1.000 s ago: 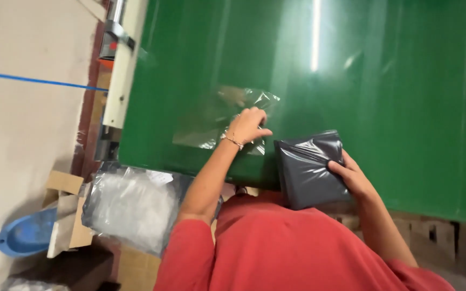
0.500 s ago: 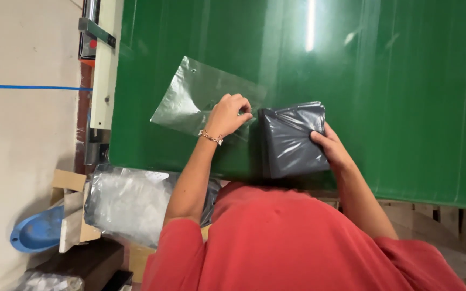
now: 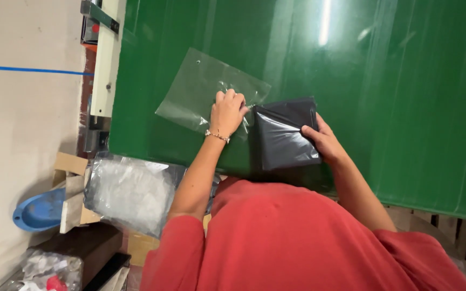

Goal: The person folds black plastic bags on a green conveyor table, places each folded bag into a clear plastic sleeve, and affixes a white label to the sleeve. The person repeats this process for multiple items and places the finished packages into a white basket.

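While the person in the red shirt (image 3: 297,242) is leaning over the green counter (image 3: 395,81), the right hand (image 3: 324,141) is gripping the folded dark grey bag (image 3: 284,134) by its edge, steadying it. Beside it, the left hand (image 3: 227,112) is pinching the clear plastic sleeve (image 3: 195,91), fingers closed, apparently holding its mouth.

Glossy green surface (image 3: 395,108) filling most of the view; left of it, bundle of clear plastic bags (image 3: 130,194), blue dish (image 3: 36,211), blue line (image 3: 28,69) across pale floor (image 3: 22,134).
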